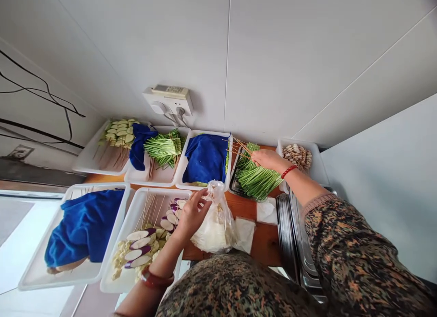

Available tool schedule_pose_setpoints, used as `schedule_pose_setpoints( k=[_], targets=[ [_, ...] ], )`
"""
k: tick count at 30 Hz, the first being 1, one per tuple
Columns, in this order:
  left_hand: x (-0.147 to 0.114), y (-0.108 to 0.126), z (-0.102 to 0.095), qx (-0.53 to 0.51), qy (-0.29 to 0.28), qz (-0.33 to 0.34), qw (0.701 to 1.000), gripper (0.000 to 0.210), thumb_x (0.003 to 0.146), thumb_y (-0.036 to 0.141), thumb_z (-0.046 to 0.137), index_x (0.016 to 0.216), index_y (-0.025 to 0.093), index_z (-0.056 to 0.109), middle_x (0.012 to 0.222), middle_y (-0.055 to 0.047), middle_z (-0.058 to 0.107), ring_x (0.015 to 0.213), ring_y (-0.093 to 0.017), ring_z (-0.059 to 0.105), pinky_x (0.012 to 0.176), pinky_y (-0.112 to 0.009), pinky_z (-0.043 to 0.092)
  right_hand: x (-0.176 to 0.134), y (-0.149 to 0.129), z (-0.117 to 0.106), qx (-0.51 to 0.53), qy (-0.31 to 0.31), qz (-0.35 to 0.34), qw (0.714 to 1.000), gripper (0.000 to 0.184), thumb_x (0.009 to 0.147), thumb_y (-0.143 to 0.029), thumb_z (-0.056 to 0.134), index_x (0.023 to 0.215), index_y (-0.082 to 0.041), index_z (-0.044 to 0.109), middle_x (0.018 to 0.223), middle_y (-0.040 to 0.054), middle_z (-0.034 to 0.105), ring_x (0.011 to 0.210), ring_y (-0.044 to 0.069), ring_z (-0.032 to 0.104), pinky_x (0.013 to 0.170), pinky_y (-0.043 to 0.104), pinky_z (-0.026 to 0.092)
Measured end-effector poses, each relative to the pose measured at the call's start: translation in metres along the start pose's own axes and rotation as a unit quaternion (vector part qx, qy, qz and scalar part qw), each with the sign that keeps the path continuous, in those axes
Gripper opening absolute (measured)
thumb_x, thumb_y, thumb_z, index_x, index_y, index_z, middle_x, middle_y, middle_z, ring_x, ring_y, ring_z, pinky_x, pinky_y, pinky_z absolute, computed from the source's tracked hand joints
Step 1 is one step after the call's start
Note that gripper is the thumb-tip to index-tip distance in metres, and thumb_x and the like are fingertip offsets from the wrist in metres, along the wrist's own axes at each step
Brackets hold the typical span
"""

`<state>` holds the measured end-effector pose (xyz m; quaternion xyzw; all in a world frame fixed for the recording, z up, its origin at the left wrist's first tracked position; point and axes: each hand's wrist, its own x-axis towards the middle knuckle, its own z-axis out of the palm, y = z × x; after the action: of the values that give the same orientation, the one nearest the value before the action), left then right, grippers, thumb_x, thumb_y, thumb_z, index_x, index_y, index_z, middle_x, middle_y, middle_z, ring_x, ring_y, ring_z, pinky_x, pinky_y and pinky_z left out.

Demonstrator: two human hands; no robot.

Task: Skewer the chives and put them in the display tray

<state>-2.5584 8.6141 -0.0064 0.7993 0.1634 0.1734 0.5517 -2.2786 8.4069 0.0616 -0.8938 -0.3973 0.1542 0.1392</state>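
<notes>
My right hand (271, 160) is closed around the bare wooden ends of a bundle of skewers (241, 149), whose sticks poke out to the left. Long green chive-like stalks (259, 178) lie under and in front of that hand, over a dark tray (235, 186). At the neck of a clear plastic bag (215, 226) is my left hand (191, 214), its fingers loosely bent and thumb apart. Whether its fingertips touch the bag is unclear. Pale, whitish contents fill the bag, with a few stick ends showing inside.
White trays hold sliced eggplant skewers (138, 251), more green stalks (165, 146), pale green slices (119, 133) and mushroom-like skewers (297, 157). Blue cloths (85, 226) cover others. Stacked metal trays (302, 244) stand right; a wall socket (169, 101) is behind.
</notes>
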Motion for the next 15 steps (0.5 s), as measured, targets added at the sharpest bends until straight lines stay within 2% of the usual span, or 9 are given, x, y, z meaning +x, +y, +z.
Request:
schedule_pose_setpoints(
  k=[5,9,12,15],
  targets=[
    [0.008,0.006,-0.006,-0.048,-0.004,-0.059,0.997,0.039,0.077,0.038,0.072,0.111,0.019,0.067,0.098,-0.006,0.072,0.072,-0.015,0.067,0.068,-0.028,0.053,-0.017,-0.018,-0.060,0.071,0.014,-0.006,0.997,0.031,0.098,-0.020,0.043,0.072,-0.019,0.060,0.067,-0.0004,0.068,0.061,0.012,0.057,0.066,0.023,0.039],
    [0.015,0.007,-0.008,-0.182,-0.044,-0.130,0.974,0.049,0.083,0.048,0.069,0.120,0.016,0.063,0.111,-0.010,0.070,0.087,-0.019,0.070,0.073,-0.029,0.053,-0.024,-0.049,-0.092,0.129,0.059,-0.013,0.990,0.030,0.100,-0.026,0.038,0.078,-0.019,0.058,0.070,-0.0005,0.069,0.064,0.011,0.059,0.063,0.021,0.042],
    [0.021,0.006,-0.005,-0.344,-0.045,-0.165,0.923,0.049,0.085,0.051,0.066,0.120,0.017,0.063,0.118,-0.011,0.069,0.095,-0.021,0.069,0.078,-0.031,0.053,-0.019,-0.084,-0.098,0.259,0.078,-0.017,0.963,0.032,0.100,-0.037,0.041,0.079,-0.019,0.057,0.068,0.0011,0.068,0.059,0.012,0.058,0.057,0.022,0.043],
    [0.027,0.007,-0.004,-0.481,-0.039,-0.178,0.857,0.044,0.087,0.055,0.061,0.111,0.018,0.066,0.111,-0.010,0.071,0.097,-0.023,0.070,0.083,-0.038,0.055,-0.007,-0.127,-0.088,0.436,0.069,-0.022,0.897,0.036,0.091,-0.051,0.058,0.077,-0.018,0.059,0.067,0.0017,0.067,0.057,0.012,0.058,0.054,0.023,0.043]
  ],
)
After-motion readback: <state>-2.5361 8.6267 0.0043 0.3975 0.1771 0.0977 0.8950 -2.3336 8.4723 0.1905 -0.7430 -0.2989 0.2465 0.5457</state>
